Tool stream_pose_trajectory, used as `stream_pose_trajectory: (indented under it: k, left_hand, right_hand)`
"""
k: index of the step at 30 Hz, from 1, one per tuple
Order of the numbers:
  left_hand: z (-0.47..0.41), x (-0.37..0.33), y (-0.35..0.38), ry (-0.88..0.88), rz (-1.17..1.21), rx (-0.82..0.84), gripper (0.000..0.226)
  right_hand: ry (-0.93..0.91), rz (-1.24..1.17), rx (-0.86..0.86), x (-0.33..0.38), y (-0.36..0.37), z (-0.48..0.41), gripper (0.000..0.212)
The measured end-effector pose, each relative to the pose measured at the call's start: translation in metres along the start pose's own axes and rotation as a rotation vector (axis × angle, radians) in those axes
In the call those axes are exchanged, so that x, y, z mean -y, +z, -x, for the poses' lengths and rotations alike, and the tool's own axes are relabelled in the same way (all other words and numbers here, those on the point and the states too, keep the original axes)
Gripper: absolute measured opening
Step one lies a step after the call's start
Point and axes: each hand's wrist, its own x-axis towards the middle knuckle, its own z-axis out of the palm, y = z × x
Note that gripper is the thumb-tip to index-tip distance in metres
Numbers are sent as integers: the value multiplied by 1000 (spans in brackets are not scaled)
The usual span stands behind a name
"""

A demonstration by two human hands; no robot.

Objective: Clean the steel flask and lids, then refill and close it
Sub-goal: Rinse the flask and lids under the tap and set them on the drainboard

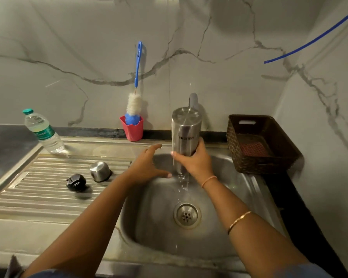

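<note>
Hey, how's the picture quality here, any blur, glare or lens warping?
Head view: wide-angle warping bows the sink edge and the basket. The steel flask in the right hand is slightly blurred, its print unreadable. The draining board shows soft glare. Lighting is dim and even.

Tap point(193, 99) mostly hidden behind steel flask point(186, 127). Flask's lower end covered by right hand point(197, 163); side lettering blurred, unreadable. Blue tube point(309, 42) cut off at picture's right edge. Water bottle point(42, 133) label too small to read. Reddish item in basket point(259, 164) unclear.
</note>
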Motion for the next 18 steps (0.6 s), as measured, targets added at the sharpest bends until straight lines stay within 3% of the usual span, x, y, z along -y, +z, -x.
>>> stream_pose_trajectory:
  k: [3, 6, 8, 11, 16, 18]
  left_hand:
    - [17, 11, -1, -31, -49, 10, 89]
    - [33, 24, -5, -34, -109, 56, 81]
    - [39, 34, -6, -30, -122, 79, 76]
    - [42, 40, -4, -18, -57, 64, 69]
    - [55, 66, -17, 18, -9, 36, 58]
    - [61, 76, -26, 51, 13, 26, 55]
  right_hand:
    - [-29, -54, -40, 3, 3, 4, 76]
    - [246, 55, 95, -29, 11, 28, 76]
    - [305, 139, 126, -47, 18, 41, 75]
    - [245, 90, 52, -29, 15, 31, 76]
    - [-42, -57, -166, 34, 45, 20, 80]
    - [-44, -18, -255, 26, 59, 29, 77]
